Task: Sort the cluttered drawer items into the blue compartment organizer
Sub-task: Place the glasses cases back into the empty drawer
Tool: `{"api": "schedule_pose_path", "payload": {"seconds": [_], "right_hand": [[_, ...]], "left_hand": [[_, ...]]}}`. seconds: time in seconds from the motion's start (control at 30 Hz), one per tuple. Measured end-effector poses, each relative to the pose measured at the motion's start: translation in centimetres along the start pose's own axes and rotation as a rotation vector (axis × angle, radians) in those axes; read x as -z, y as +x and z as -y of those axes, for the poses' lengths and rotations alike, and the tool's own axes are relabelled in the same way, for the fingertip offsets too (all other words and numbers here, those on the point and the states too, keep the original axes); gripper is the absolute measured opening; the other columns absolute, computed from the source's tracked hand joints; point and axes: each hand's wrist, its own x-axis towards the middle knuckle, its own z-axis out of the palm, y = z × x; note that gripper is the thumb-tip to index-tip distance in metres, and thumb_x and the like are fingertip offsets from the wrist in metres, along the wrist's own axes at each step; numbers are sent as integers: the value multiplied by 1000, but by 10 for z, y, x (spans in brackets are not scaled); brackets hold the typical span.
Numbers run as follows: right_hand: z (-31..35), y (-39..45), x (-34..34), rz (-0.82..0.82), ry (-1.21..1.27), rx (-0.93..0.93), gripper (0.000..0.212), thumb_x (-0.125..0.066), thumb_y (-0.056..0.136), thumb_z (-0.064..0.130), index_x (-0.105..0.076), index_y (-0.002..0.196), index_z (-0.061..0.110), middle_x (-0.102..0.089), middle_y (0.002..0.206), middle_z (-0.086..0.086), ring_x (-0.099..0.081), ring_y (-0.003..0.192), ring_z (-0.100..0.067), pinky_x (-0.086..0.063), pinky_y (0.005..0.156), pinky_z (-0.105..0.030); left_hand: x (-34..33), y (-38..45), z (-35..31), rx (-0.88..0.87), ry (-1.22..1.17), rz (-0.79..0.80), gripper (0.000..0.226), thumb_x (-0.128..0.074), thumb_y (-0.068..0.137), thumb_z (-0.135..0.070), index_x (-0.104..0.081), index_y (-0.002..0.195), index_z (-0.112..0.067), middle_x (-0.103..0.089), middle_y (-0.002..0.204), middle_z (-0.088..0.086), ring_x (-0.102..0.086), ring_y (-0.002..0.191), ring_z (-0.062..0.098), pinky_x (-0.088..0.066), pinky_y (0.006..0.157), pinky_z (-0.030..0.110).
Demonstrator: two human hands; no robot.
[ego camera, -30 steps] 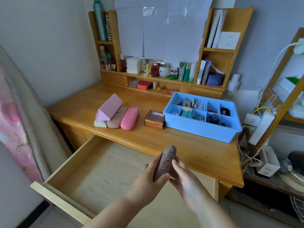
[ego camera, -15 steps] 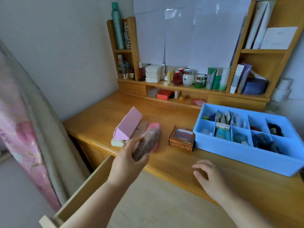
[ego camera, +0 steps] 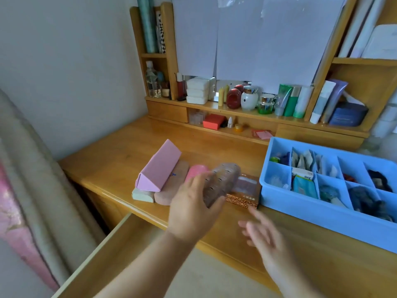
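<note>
My left hand (ego camera: pixel 193 203) grips a brown oblong case (ego camera: pixel 221 183) dotted with small holes, holding it just above the desk between the pink oval case (ego camera: pixel 196 172) and the small brown patterned box (ego camera: pixel 245 193). My right hand (ego camera: pixel 264 235) hovers open over the desk's front edge, fingers spread, holding nothing. The blue compartment organizer (ego camera: pixel 300 209) stands on the desk at the right, its compartments holding packets and small dark items. The open wooden drawer (ego camera: pixel 103 250) is below, at the bottom left.
A pink triangular case (ego camera: pixel 159 167), a tan case (ego camera: pixel 171 186) and a pale eraser-like block (ego camera: pixel 142 195) lie in a row left of the pink oval case. The desk's shelves (ego camera: pixel 236 112) behind carry bottles, jars and tubes. A mattress edge (ego camera: pixel 28 190) leans at the left.
My left hand took the brown case alone and carried it up from over the drawer to the row of cases. My right hand let go and dropped away, open.
</note>
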Motion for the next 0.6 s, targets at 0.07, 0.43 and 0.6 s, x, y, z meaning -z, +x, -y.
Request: {"api": "schedule_pose_path", "payload": {"seconds": [0.07,0.43,0.6], "right_hand": [[13,14,-17,18,463,-131,48,-50,77,56,-51,121,38,-71,105,-3,-69,78,-15,-55,70,-35],[14,25,-28,-25,733,-268,48,-68,72,27,-60,119,23,-73,104,-5,-71,92,-18,-54,66,-34],[10,25,-23,73,673,-245,54,-68,67,29,-60,120,21,-71,109,-10,-68,100,-25,-55,74,-37]], "left_hand": [[1,-26,-15,-76,-39,30,61,-64,71,-44,-49,128,-28,-60,118,-14,-55,106,7,-42,83,16],[6,12,28,66,220,169,56,-46,93,-45,-35,142,-19,-48,138,1,-44,126,19,-31,87,26],[-34,39,39,103,591,387,83,-37,90,-61,-15,148,-6,-25,153,16,-16,144,29,-2,120,42]]}}
